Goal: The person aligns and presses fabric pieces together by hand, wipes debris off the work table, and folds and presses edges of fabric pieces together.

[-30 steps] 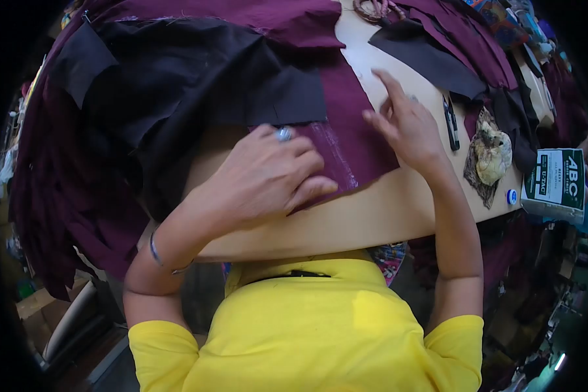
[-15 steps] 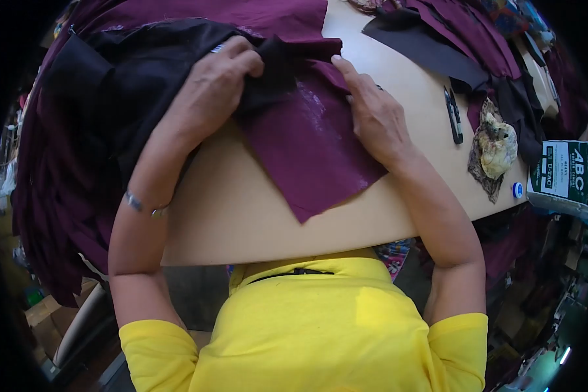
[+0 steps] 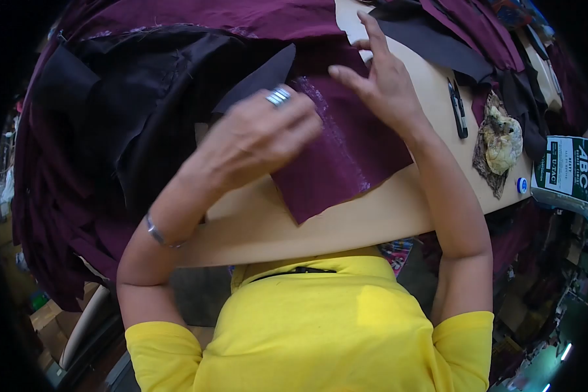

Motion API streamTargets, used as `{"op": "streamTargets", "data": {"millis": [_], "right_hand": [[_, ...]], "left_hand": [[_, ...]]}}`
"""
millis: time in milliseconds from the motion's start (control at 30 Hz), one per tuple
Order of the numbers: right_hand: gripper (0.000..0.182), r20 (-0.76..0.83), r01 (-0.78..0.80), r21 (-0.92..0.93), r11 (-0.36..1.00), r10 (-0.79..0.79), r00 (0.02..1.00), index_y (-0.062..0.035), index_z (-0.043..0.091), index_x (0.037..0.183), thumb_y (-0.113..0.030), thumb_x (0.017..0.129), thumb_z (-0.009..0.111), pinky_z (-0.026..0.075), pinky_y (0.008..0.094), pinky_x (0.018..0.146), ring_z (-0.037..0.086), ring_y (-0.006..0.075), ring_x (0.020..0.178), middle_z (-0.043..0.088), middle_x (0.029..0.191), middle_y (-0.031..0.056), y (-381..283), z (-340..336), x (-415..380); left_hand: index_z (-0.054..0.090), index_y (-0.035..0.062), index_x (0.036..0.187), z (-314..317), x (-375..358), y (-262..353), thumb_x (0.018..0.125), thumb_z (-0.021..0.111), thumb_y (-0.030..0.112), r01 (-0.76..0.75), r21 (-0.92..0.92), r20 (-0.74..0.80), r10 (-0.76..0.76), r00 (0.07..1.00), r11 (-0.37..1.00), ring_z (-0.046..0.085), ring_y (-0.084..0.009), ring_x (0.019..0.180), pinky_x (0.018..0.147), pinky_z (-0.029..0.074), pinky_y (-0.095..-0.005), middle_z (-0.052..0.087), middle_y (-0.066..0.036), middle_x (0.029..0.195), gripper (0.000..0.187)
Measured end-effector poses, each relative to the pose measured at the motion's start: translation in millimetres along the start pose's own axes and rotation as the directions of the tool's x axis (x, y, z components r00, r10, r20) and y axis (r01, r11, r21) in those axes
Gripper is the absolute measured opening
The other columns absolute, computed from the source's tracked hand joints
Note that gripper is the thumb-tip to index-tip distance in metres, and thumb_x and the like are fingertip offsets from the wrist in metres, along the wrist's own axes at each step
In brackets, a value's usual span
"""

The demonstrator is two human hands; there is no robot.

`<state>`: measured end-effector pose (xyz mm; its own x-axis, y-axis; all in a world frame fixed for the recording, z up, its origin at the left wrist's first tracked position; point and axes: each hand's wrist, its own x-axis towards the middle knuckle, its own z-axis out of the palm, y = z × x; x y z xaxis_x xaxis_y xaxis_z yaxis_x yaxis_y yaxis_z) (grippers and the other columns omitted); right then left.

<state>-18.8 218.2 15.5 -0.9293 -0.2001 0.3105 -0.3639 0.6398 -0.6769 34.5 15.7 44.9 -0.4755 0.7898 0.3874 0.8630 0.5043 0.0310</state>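
Tan surface, heaped with dark cloth. Maroon cloth piece lying flat near the front edge, black piece not yet laid over it. Left hand flat on maroon, fingers loosely spread, gripping nothing. Right hand lifted, fingers splayed, empty.

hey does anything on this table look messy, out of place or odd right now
Yes. A crumpled, stained yellowish rag lies on a dark scrap near the table's right edge. The maroon fabric piece under the left hand has a whitish smear down it.

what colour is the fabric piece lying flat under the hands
Dark maroon: the flat fabric piece on the tan table, with a shiny streak along it, seen in the head view.
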Motion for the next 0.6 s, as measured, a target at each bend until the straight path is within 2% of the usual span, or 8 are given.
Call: {"op": "streamTargets", "data": {"millis": [33,100,133,233,333,433,533,600], "right_hand": [[0.071,0.008,-0.045,0.056,0.997,0.045,0.999,-0.0105,0.028,0.139,-0.007,0.078,0.064,0.045,0.0341,0.068,0.055,0.0254,0.07,0.058,0.09,0.0144,2,5,8],[0.062,0.026,-0.131,0.164,0.978,0.129,0.991,-0.0056,0.032,0.135,-0.01,0.079,0.059,0.047,0.0377,0.08,0.06,0.0316,0.088,0.06,0.097,0.0216,7,15,28],[0.072,0.036,-0.118,0.076,0.99,0.115,0.993,-0.0096,0.021,0.14,-0.008,0.078,0.056,0.046,0.0395,0.075,0.059,0.0354,0.08,0.059,0.088,0.0218,10,20,34],[0.069,-0.084,-0.041,-0.149,0.988,0.029,0.996,-0.0112,0.024,0.139,-0.003,0.077,0.052,0.047,0.0402,0.071,0.059,0.0362,0.075,0.059,0.08,0.0193,26,39,45],[0.066,-0.125,-0.086,0.091,0.992,0.097,0.987,-0.012,0.027,0.138,-0.002,0.077,0.052,0.046,0.0417,0.069,0.059,0.0355,0.072,0.058,0.075,0.0171,19,28,39],[0.074,0.027,-0.173,0.014,0.985,0.173,0.985,-0.0138,0.023,0.141,-0.008,0.08,0.064,0.043,0.0296,0.063,0.049,0.0205,0.057,0.057,0.079,0.0128,4,-1,13],[0.072,0.084,-0.057,-0.074,0.996,0.063,0.994,-0.0159,0.025,0.141,-0.008,0.081,0.063,0.044,0.0304,0.065,0.051,0.0216,0.059,0.057,0.076,0.0135,9,-11,-19],[0.072,0.034,0.03,-0.071,0.997,-0.027,0.999,-0.016,0.025,0.14,-0.008,0.079,0.062,0.046,0.0393,0.065,0.056,0.0293,0.064,0.059,0.074,0.0142,18,-7,-27]], "left_hand": [[0.059,0.0027,0.089,10,0,4,0.065,0.06,-0.001,-0.069,-0.067,0.107,0.076,0.991,0.995,0.059,-0.0218,0.082,0.068,0.051,-0.0302,0.054,-0.007,0.089,0.024],[0.058,0.0023,0.091,27,1,10,0.067,0.061,0.001,-0.079,-0.124,0.144,0.096,0.985,0.989,0.057,-0.0236,0.087,0.072,0.051,-0.0308,0.054,-0.009,0.093,0.024],[0.058,0.002,0.092,34,1,10,0.068,0.061,0.0,-0.038,-0.119,0.081,0.048,0.996,0.992,0.057,-0.0244,0.088,0.073,0.051,-0.0311,0.054,-0.01,0.095,0.025],[0.058,0.0015,0.094,48,-2,7,0.069,0.062,-0.002,0.055,-0.136,-0.072,-0.066,0.995,0.989,0.057,-0.0265,0.091,0.077,0.051,-0.0323,0.054,-0.012,0.098,0.026],[0.059,0.0018,0.095,51,-7,11,0.067,0.063,-0.005,0.092,-0.181,-0.135,-0.118,0.984,0.979,0.057,-0.0281,0.092,0.08,0.05,-0.0336,0.055,-0.013,0.1,0.029],[0.06,0.0022,0.094,50,-10,11,0.068,0.064,-0.003,0.121,-0.226,-0.15,-0.157,0.976,0.967,0.057,-0.0281,0.091,0.08,0.05,-0.034,0.055,-0.012,0.098,0.026],[0.06,0.0025,0.093,49,-9,10,0.069,0.064,-0.002,0.125,-0.235,-0.12,-0.156,0.98,0.964,0.057,-0.028,0.089,0.078,0.05,-0.0342,0.055,-0.011,0.097,0.025],[0.06,0.0029,0.093,50,-8,10,0.069,0.065,-0.001,0.135,-0.256,-0.134,-0.173,0.976,0.957,0.057,-0.0275,0.088,0.076,0.05,-0.034,0.055,-0.011,0.097,0.025]]}}
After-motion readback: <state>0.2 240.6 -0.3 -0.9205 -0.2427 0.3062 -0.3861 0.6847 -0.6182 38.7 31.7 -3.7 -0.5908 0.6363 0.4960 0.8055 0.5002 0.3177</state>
